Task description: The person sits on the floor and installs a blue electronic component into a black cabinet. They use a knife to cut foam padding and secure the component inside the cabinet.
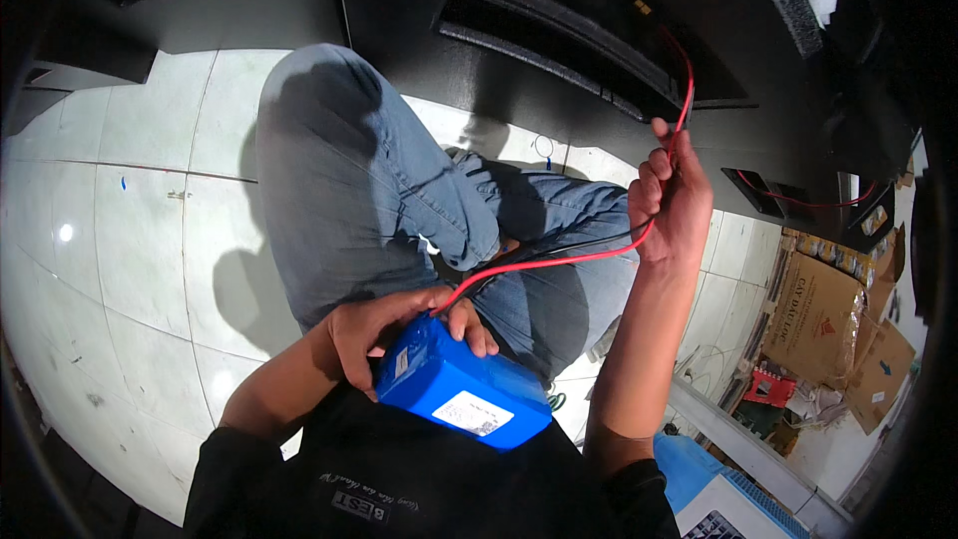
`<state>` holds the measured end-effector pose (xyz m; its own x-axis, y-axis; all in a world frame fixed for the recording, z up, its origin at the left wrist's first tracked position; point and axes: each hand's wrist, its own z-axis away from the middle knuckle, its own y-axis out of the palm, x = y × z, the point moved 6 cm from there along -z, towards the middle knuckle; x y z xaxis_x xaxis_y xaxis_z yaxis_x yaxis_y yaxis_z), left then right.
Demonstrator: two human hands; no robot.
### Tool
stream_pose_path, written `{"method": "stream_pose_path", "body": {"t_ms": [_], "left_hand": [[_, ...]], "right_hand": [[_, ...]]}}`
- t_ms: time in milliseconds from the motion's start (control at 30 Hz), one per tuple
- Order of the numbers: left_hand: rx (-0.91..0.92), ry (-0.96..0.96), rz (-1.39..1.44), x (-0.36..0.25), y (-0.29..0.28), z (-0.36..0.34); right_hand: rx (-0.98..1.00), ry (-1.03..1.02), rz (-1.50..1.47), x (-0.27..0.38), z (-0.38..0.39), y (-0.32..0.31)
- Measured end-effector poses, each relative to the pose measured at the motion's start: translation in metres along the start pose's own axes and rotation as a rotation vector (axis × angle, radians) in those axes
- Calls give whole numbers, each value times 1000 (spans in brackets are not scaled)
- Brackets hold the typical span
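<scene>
A blue shrink-wrapped battery pack (409, 394) with white labels rests against my lap and belly. My left hand (384, 324) grips its upper left end, fingers wrapped over the edge where the wires come out. From that end a red wire (539, 264) and a black wire (589, 242) run up to the right. My right hand (675, 195) is closed round both wires, beside the large black cabinet (399, 70). Past that hand the red wire curves on up to the cabinet's slotted face, where its end is hard to make out in the dark.
I sit cross-legged on a white tiled floor (140, 250). At the right stand cardboard boxes (813, 319), a red plastic piece (768, 387) and loose clutter. A blue and white box (733, 504) lies by my right elbow. Another red wire (838, 203) hangs from a cabinet opening.
</scene>
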<state>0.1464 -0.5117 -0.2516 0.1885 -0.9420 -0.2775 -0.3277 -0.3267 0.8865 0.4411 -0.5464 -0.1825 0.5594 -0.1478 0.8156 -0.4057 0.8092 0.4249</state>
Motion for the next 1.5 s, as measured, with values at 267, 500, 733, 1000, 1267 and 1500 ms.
{"method": "stream_pose_path", "body": {"t_ms": [267,500,733,1000,1267,1500], "left_hand": [[-28,-28,43,2,-5,-6],[104,-109,82,6,10,-48],[278,-113,191,21,28,-59],[45,-184,174,7,47,-65],[112,-27,182,5,51,-63],[363,-70,93,1,44,-76]], "right_hand": [[132,-187,44,-9,29,35],[578,-541,575,-38,101,75],[596,-309,471,-43,108,53],[528,-181,412,-55,113,42],[505,-64,360,-57,121,51],[527,-149,378,-55,115,54]]}}
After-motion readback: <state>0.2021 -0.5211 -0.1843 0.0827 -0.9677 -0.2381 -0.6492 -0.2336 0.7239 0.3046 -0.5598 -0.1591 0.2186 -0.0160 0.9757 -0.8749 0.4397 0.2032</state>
